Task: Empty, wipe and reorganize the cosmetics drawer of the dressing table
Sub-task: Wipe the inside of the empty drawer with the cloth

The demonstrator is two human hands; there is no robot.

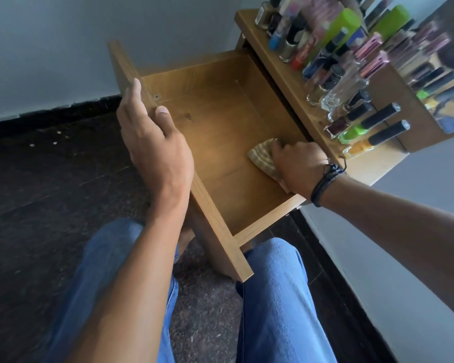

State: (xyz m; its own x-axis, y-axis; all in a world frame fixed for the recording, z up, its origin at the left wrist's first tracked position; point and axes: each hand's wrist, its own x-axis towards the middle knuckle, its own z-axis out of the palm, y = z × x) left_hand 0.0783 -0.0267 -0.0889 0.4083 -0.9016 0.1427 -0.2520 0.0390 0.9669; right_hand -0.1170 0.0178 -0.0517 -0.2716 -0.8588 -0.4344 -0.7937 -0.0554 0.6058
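Drawer (215, 127) of the dressing table, seen pulled well out from under the tabletop (278, 72), its wooden floor bare apart from one cloth (260, 157).

Left hand (152, 140): it gripped the top edge of the drawer's front panel. The thumb was hooked over onto the inner face, and the fingers lay together along the outer side with the forefinger stretched up the edge.

Right hand (299, 166): it was reached into the drawer, fingers bent over the cloth and holding it down against the floor. A dark corded bracelet (325, 182) sat at the wrist.

The cloth was a tan, striped rag, bunched under the right hand. It lay in the corner of the drawer floor just below the tabletop's front edge, close to the side wall nearest the person. Part of it was hidden by the hand.

Bottles (333, 82) stood crowded in rows along the tabletop, from its far corner to its near corner. They included small dark-capped vials, clear glass flasks and a tall green container. Several were blurred, and their labels could not be read. A mirror (430, 74) behind them repeated the rows.

The person sat facing the drawer's front panel, with knees in blue jeans (273, 297) on either side of its near end. Below was a dark speckled floor (50, 192), and a pale wall (50, 48) stood behind.
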